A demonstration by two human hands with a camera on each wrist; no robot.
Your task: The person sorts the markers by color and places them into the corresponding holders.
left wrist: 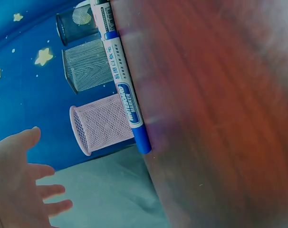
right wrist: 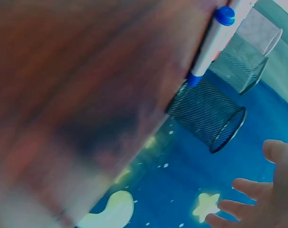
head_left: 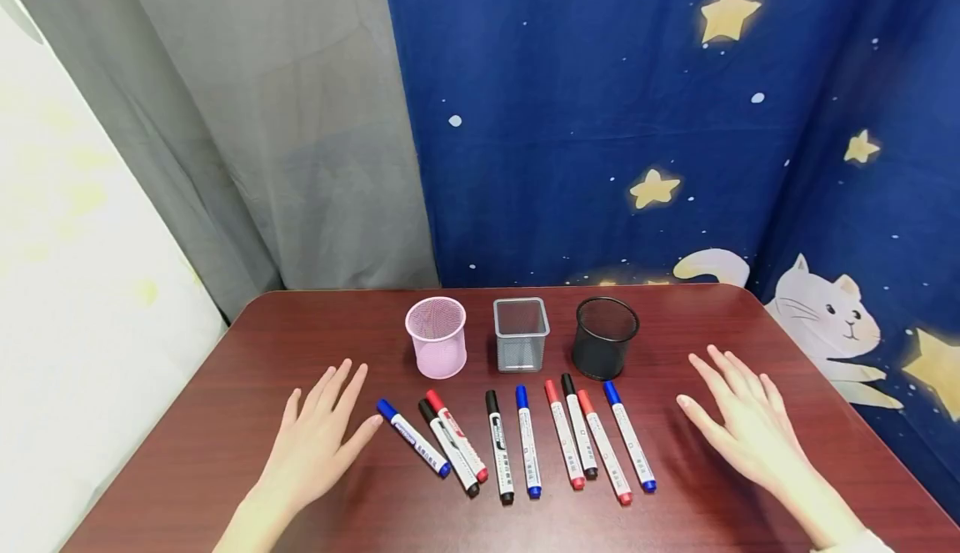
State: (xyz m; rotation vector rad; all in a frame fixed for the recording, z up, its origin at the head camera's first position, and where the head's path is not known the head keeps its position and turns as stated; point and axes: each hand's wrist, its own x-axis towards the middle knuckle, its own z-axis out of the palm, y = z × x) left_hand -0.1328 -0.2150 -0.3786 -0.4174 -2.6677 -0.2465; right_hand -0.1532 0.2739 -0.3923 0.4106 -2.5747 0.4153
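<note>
My left hand (head_left: 318, 436) is at the left of the markers, fingers spread and holding nothing. Its nearest marker is a blue whiteboard marker (head_left: 414, 438), which also shows in the left wrist view (left wrist: 122, 78). My right hand (head_left: 746, 428) is at the right with fingers extended, apart from everything; a blue marker (head_left: 630, 436) lies closest to it. Between the hands several capped markers in black, red and blue lie in a loose row, among them a black marker (head_left: 500, 447) and a red marker (head_left: 457, 434).
Behind the markers stand three mesh pen holders: a round pink one (head_left: 439, 349), a square grey one (head_left: 521, 344) and a round black one (head_left: 602, 349). All are on a dark red wooden table (head_left: 300, 328). Grey and blue star-patterned curtains (head_left: 540, 119) hang beyond its far edge.
</note>
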